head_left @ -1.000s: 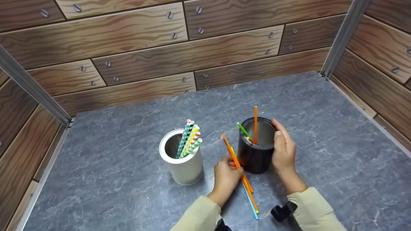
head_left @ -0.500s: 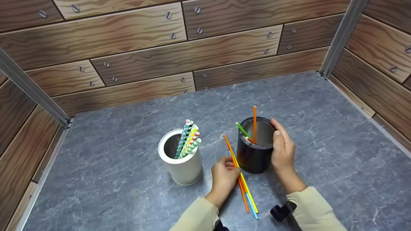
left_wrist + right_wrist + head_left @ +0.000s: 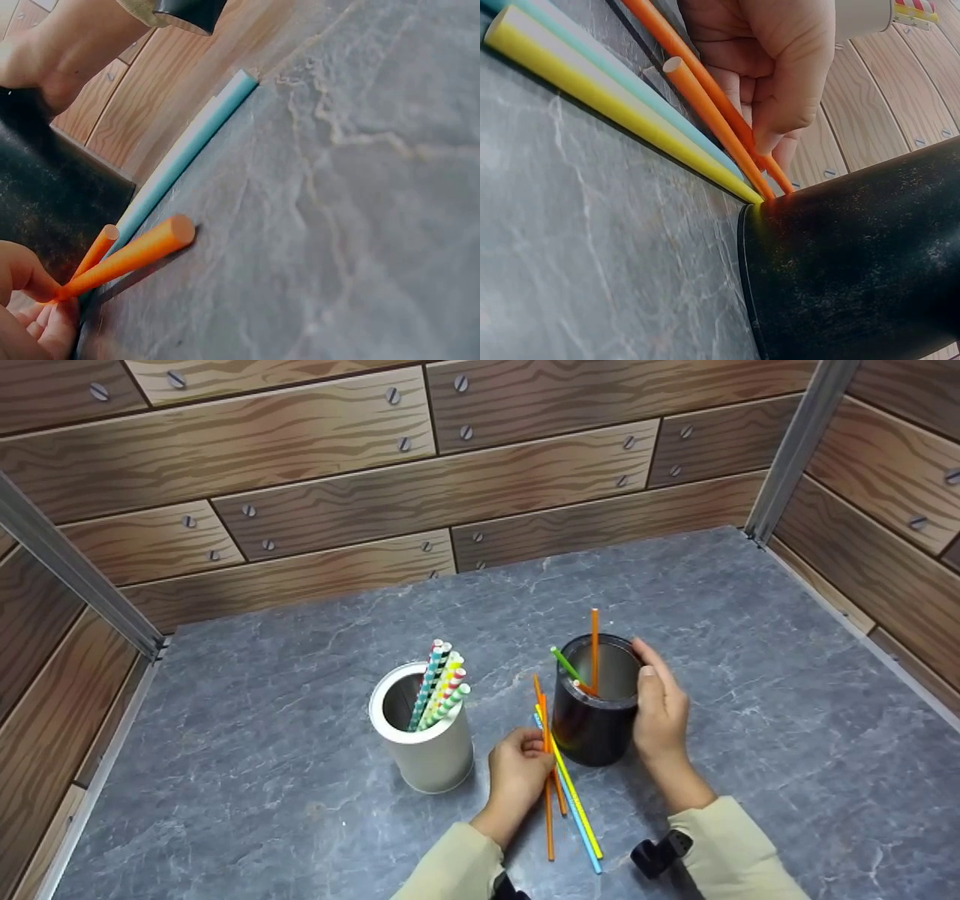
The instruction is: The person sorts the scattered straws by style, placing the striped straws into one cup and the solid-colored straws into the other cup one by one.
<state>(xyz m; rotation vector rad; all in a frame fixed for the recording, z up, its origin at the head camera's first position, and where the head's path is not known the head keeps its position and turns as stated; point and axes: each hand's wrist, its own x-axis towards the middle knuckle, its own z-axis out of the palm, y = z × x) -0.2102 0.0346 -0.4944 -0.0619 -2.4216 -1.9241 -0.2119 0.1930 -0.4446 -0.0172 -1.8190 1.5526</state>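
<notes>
My left hand [image 3: 517,772] pinches an orange straw [image 3: 550,832] between thumb and fingers, just above the table. A second orange straw [image 3: 705,109] lies close against it; whether the fingers hold that one too is unclear. Beside them a yellow straw [image 3: 579,806] and a light blue straw [image 3: 588,847] lie together on the table, next to the base of a black cup [image 3: 596,735]. Around the right side of this upright cup, my right hand [image 3: 664,716] keeps its grip, thumb near the rim. Inside the cup lean an orange straw [image 3: 595,641] and a green straw [image 3: 564,661], among others.
To the left stands a white canister [image 3: 435,761] holding several striped paper straws [image 3: 442,690]. The grey marbled table [image 3: 262,735] is bounded by wood-patterned walls [image 3: 315,510] at the back and sides.
The left hand has shifted slightly left, and the orange straws have swung apart from the yellow and blue ones. The right hand and the cup stay in place.
</notes>
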